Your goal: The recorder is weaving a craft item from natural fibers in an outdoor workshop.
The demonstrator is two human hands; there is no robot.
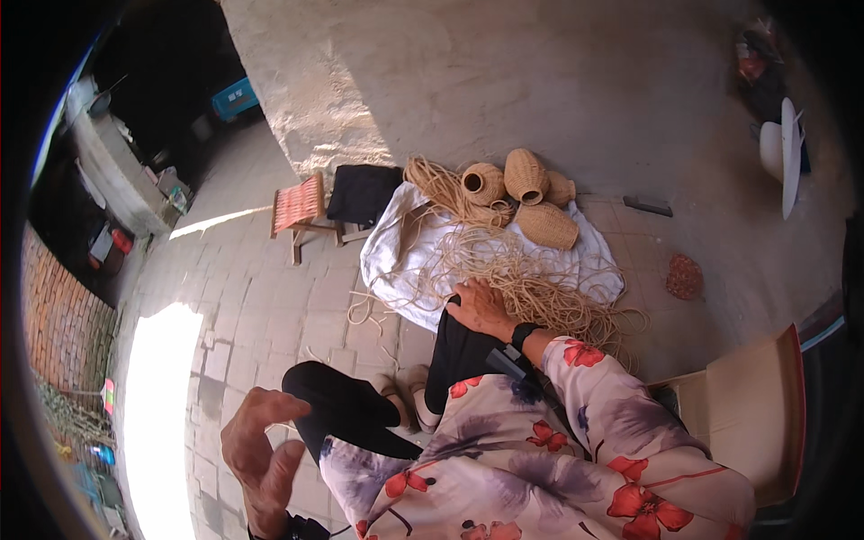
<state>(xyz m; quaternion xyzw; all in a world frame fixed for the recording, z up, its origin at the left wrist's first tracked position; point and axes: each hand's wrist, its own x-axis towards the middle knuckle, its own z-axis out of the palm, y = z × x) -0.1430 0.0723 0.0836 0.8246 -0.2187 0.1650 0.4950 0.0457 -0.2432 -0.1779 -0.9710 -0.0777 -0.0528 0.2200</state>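
Note:
My left hand is raised beside my left knee, fingers curved and the thumb apart, with nothing seen in it. Resting on my right knee is my right hand, its fingers lying loosely over the black trousers. Just beyond it a loose heap of tan cord spreads over a white cloth on the ground. Several woven vase-shaped baskets lie together at the cloth's far side. A thicker bundle of cord lies left of them.
A folding stool with a red woven seat stands beyond the cloth, next to a dark cloth item. A dark block and a reddish lump lie to the right. At lower right is a cardboard box. A wall rises behind.

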